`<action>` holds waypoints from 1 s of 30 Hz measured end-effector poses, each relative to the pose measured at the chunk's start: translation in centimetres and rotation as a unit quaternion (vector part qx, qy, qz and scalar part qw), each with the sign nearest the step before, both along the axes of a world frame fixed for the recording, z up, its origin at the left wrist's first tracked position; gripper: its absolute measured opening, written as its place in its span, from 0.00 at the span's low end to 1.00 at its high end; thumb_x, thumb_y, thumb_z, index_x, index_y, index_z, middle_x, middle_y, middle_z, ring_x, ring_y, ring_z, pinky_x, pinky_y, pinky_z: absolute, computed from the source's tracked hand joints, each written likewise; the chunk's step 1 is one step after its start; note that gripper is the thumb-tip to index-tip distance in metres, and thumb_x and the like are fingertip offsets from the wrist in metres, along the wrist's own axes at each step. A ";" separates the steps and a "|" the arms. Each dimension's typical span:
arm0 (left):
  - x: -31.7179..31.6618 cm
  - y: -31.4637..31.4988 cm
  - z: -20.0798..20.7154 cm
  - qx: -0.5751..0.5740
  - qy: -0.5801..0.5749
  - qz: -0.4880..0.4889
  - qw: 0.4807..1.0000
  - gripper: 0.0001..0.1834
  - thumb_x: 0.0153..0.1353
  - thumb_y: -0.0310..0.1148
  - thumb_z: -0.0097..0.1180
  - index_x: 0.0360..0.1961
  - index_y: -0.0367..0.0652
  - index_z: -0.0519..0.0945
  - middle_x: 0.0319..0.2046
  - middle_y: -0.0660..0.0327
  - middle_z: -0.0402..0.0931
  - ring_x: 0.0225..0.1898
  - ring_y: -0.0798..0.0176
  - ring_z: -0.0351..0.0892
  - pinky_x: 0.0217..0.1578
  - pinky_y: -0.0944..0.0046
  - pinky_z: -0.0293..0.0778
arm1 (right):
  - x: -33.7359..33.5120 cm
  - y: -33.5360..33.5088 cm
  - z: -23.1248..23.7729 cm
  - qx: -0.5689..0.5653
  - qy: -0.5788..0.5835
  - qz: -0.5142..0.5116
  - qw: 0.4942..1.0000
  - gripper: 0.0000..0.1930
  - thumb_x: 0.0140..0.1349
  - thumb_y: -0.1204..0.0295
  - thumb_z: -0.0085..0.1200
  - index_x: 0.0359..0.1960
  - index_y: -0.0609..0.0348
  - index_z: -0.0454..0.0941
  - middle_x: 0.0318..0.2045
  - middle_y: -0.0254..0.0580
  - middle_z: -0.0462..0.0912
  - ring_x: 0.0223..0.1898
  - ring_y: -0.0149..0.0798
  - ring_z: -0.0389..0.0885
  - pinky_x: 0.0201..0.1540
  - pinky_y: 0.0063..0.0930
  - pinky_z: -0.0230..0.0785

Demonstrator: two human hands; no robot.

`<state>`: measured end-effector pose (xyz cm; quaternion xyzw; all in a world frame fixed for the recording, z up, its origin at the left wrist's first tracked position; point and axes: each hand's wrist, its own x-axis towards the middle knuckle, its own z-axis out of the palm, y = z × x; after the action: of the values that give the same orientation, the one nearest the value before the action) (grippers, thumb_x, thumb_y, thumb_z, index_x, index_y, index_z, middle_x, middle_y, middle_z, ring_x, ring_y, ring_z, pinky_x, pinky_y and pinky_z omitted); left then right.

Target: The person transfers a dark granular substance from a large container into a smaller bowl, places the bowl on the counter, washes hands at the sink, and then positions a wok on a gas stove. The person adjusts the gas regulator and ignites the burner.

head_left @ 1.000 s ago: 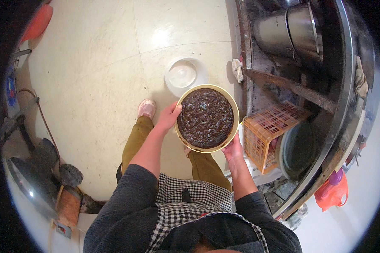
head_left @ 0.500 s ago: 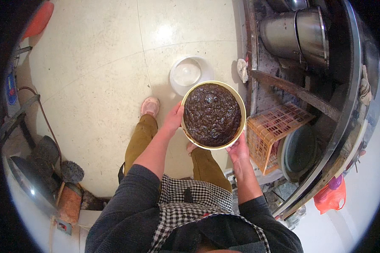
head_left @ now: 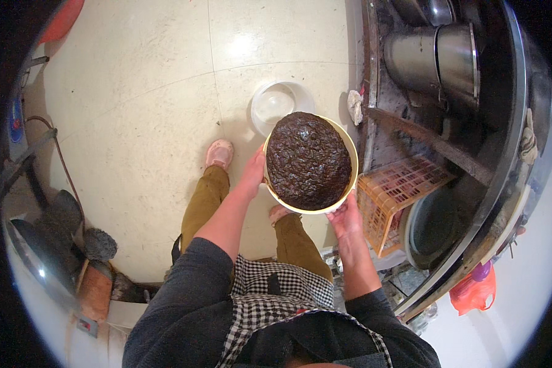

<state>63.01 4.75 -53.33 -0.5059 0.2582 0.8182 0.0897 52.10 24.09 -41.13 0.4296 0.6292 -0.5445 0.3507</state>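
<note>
Between my two hands is a round cream-coloured tub (head_left: pixel 352 181) with a dark brown, lumpy, glistening mass (head_left: pixel 308 162) in it. My left hand (head_left: pixel 255 172) grips its left side, and my right hand (head_left: pixel 346 219) holds the near right side from beneath. Most of the fingers are hidden behind the tub. It tilts away from me, and the dark mass bulges over the far rim. Lower, on the floor just beyond it, stands a translucent round tub (head_left: pixel 255 107), partly covered from view by the mass.
On my right, shelving holds a large metal pot (head_left: pixel 411 58), an orange plastic basket (head_left: pixel 383 236) and a round greenish basin (head_left: pixel 435 230). A wooden bar (head_left: pixel 432 138) crosses there. A red bag (head_left: pixel 472 291) hangs at lower right. A dark wok (head_left: pixel 37 257) is at left.
The cream tub has tipped further away from me. Its dark mass has slid toward the far side and now covers the far rim. Both hands keep their grip.
</note>
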 end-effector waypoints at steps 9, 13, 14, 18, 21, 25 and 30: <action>0.1 -0.4 -0.7 0.041 -0.007 -0.021 0.999 0.22 0.67 0.43 0.31 0.60 0.57 0.64 0.48 0.67 0.70 0.41 0.71 0.72 0.34 0.66 0.73 | -0.1 -0.8 0.5 0.011 -0.006 -0.014 1.000 0.18 0.65 0.54 0.39 0.42 0.54 0.73 0.35 0.37 0.79 0.37 0.35 0.78 0.43 0.37 0.74; 0.0 -0.3 -1.1 0.055 -0.004 -0.023 0.998 0.22 0.67 0.43 0.31 0.62 0.60 0.61 0.46 0.70 0.72 0.40 0.74 0.73 0.33 0.68 0.73 | -0.1 -0.7 0.6 0.013 -0.013 -0.013 1.000 0.18 0.64 0.54 0.41 0.42 0.54 0.72 0.35 0.38 0.79 0.38 0.37 0.78 0.44 0.38 0.73; 0.0 -0.3 -1.2 0.052 -0.016 -0.024 0.998 0.22 0.67 0.43 0.32 0.61 0.59 0.62 0.46 0.70 0.72 0.40 0.73 0.73 0.33 0.67 0.73 | -0.1 -0.7 0.6 0.025 -0.018 -0.013 0.999 0.18 0.64 0.54 0.42 0.42 0.54 0.72 0.35 0.38 0.79 0.38 0.37 0.77 0.44 0.39 0.73; 0.1 -0.1 -1.5 0.056 -0.035 -0.016 0.998 0.22 0.66 0.43 0.33 0.60 0.57 0.64 0.47 0.69 0.71 0.40 0.72 0.72 0.33 0.65 0.73 | -0.2 -0.9 0.7 0.013 -0.010 -0.010 1.000 0.18 0.63 0.54 0.45 0.42 0.55 0.72 0.35 0.38 0.78 0.39 0.37 0.77 0.45 0.39 0.73; 0.1 -0.1 -1.8 0.063 -0.043 -0.021 0.997 0.22 0.66 0.43 0.34 0.60 0.58 0.64 0.46 0.70 0.72 0.40 0.72 0.72 0.33 0.65 0.73 | -0.3 -1.2 0.9 0.008 -0.010 -0.008 1.000 0.18 0.62 0.54 0.46 0.42 0.55 0.72 0.35 0.38 0.78 0.39 0.37 0.77 0.45 0.40 0.73; 0.1 -0.2 -2.0 0.083 -0.016 0.000 0.996 0.21 0.66 0.43 0.34 0.60 0.59 0.65 0.46 0.70 0.72 0.39 0.73 0.73 0.33 0.65 0.73 | -0.5 -1.6 1.2 0.008 -0.011 -0.011 1.000 0.17 0.62 0.55 0.46 0.42 0.55 0.73 0.35 0.38 0.78 0.38 0.37 0.77 0.44 0.40 0.73; -0.2 -0.4 -1.8 0.081 -0.025 -0.005 0.996 0.21 0.66 0.44 0.34 0.60 0.59 0.64 0.46 0.70 0.72 0.39 0.73 0.73 0.33 0.65 0.73 | -0.9 -2.0 1.2 0.020 -0.013 -0.015 1.000 0.17 0.63 0.55 0.44 0.41 0.55 0.73 0.33 0.37 0.78 0.36 0.36 0.77 0.42 0.39 0.73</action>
<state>62.78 4.33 -55.14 -0.5163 0.1907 0.8229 0.1408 51.23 22.04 -39.88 0.4529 0.6292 -0.5312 0.3418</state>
